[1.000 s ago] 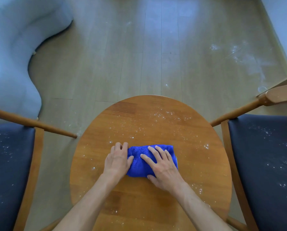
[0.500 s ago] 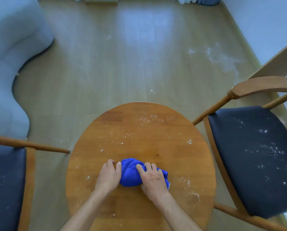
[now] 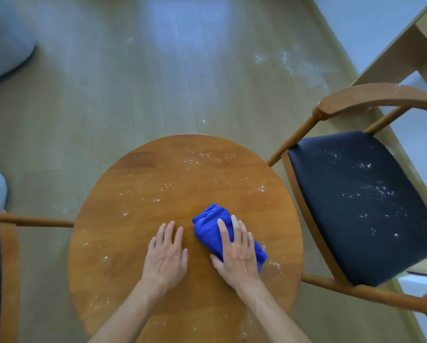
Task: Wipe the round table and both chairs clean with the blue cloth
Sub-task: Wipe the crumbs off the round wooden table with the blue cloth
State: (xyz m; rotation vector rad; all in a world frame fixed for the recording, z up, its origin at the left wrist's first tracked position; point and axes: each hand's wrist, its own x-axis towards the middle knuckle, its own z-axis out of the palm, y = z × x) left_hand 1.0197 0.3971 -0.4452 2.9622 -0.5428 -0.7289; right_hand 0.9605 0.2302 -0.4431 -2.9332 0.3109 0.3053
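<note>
Crumbs (image 3: 260, 188) beyond the right hand (image 3: 236, 253), flat on the cloth (image 3: 208, 224), may scatter to the floor; left hand (image 3: 166, 256) lies spread on the surface (image 3: 138, 194).

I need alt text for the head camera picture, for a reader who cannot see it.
A person's right hand presses a folded blue cloth on a round wooden table dusted with white specks, while the left hand rests flat beside it. A dark-cushioned chair, also speckled, stands at right.
</note>
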